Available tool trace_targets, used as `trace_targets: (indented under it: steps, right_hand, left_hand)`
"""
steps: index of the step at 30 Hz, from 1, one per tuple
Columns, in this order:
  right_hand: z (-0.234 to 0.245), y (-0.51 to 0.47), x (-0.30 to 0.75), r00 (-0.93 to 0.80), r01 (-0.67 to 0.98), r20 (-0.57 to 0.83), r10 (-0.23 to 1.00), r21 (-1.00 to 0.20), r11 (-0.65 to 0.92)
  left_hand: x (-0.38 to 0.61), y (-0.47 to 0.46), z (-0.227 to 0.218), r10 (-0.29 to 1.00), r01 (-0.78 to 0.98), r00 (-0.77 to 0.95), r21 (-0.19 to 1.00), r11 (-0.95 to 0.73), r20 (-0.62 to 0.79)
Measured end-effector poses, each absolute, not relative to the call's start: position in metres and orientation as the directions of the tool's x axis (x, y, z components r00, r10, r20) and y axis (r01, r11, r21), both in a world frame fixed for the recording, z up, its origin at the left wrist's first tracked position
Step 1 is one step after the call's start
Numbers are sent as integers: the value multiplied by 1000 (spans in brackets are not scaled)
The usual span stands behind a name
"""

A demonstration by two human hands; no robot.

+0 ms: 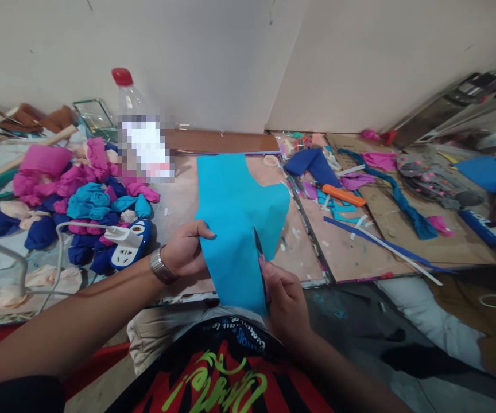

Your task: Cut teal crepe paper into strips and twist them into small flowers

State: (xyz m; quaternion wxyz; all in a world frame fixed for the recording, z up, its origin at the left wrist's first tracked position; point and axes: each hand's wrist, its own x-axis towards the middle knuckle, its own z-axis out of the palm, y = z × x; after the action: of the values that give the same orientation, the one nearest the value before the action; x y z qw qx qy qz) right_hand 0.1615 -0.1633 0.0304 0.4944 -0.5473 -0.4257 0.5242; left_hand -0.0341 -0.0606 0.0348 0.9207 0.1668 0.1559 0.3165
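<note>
A large sheet of bright blue paper [231,229] hangs over the table's front edge, close to my body. My left hand [188,246] pinches its left side, with the thumb on top and the other fingers underneath. In my right hand [285,295] is a pair of scissors [260,246] with pinkish handles, mostly covered by my fingers. The dark blade points away from me and lies in a cut that runs up the sheet's right part. The flap right of the cut bends away from the rest.
On the left are crumpled pink and blue pieces [90,198], a power strip [131,246] with a white plug, and a red-capped bottle [123,86]. To the right lie an orange cutter knife [343,195], a tape roll [270,161], paper strips [386,244] and cardboard [372,201].
</note>
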Motion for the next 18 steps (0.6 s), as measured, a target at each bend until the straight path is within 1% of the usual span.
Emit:
trace_targets:
  steps: [4, 14, 18]
  right_hand:
    - [28, -165, 163, 66, -52, -175, 982, -984, -172]
    - [28, -164, 162, 66, -45, -178, 982, -984, -175]
    - [27, -164, 162, 72, -36, -165, 984, -986, -163]
  left_hand:
    - [-36, -59, 33, 652, -536, 736, 434, 724, -180]
    - [-35, -59, 33, 634, -525, 753, 421, 739, -174]
    - [-36, -59, 32, 633, -519, 755, 435, 736, -169]
